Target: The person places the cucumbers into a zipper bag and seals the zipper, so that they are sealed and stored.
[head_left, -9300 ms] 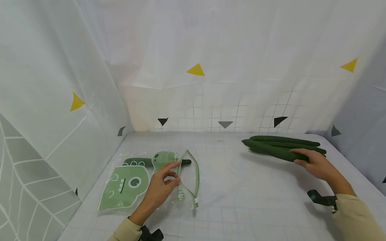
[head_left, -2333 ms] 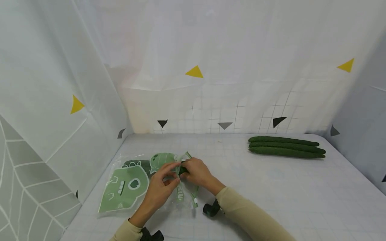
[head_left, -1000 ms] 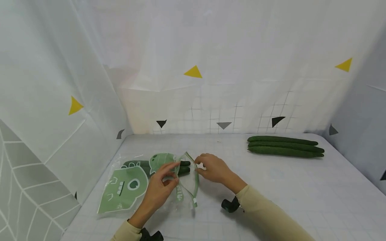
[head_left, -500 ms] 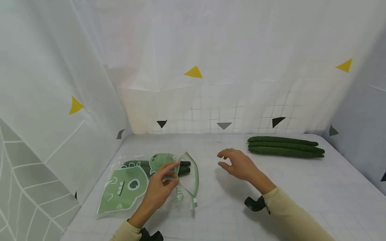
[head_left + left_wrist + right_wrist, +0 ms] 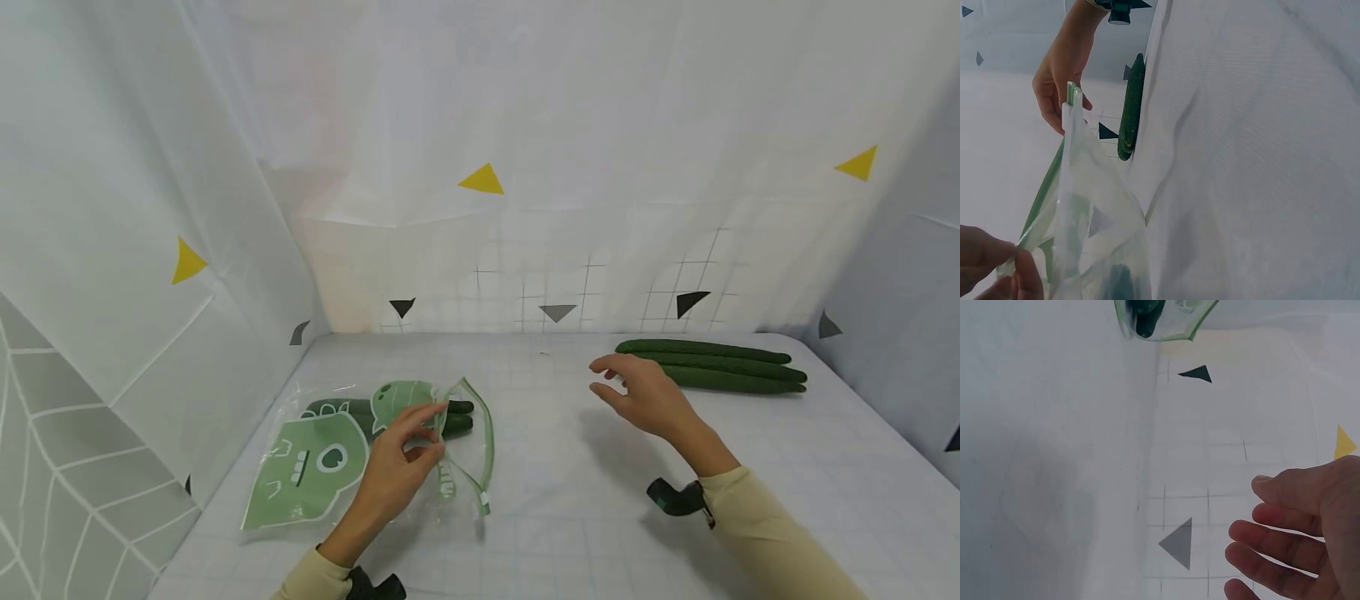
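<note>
A clear zip bag (image 5: 311, 471) with a green cartoon dinosaur print lies at the left of the table, its green-edged mouth spread toward the right. Two cucumbers (image 5: 459, 426) are inside, their ends showing at the mouth. My left hand (image 5: 393, 467) pinches the upper rim of that mouth between thumb and finger, also seen close up in the left wrist view. With loosely bent fingers and nothing held, my right hand (image 5: 648, 400) hovers above the table, overlapping the near ends of three cucumbers (image 5: 727, 364) laid side by side at the back right.
A white cloth with faint grid lines covers the table (image 5: 555, 533). White sheets with yellow triangles (image 5: 483, 179) and dark triangles close off the back and both sides. Each wrist carries a small black camera (image 5: 675, 497).
One cucumber has gone from the right-hand group into the bag with my right hand, which let it go and moved back right toward the remaining three. My left hand keeps its pinch.
</note>
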A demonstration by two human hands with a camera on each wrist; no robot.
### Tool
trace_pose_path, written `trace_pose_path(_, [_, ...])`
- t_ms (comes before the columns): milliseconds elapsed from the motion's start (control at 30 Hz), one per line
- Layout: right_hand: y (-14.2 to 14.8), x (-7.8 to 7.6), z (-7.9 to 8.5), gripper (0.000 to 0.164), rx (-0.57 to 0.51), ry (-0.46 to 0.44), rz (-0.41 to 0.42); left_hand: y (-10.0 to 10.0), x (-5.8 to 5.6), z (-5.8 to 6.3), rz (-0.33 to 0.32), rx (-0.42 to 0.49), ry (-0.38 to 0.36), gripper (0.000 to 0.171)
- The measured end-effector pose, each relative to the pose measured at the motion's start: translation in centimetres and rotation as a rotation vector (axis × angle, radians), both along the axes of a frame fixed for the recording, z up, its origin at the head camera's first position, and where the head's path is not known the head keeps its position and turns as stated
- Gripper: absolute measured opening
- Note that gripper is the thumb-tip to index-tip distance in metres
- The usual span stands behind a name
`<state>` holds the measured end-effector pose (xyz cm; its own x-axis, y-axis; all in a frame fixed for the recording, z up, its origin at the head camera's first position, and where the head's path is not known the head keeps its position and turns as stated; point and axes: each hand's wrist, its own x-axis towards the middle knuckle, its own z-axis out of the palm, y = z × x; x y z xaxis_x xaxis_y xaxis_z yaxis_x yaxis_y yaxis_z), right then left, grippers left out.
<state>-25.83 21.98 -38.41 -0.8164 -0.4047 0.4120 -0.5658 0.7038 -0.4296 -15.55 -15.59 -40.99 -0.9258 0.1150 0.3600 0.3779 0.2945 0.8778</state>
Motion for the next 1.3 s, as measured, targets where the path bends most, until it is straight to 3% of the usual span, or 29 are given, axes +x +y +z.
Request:
trace_pose_path(367, [2.0,0.1,0.9,0.032,-0.009,-0.007,-0.042,-0.1,-0.1,0.0,-0.001,-0.005,0.016,0.055])
trace_pose_path(633, [4.1,0.0,1.3,0.033,-0.006,0.008,-0.090,-0.1,0.1,0.0,-0.002,-0.006,-0.013,0.055])
trace_pose_path(1300, [9.7,-1.6,0.8,0.041,0.044,-0.049,-0.234,-0.1,0.1,0.0,0.015,-0.018,0.002,0.056])
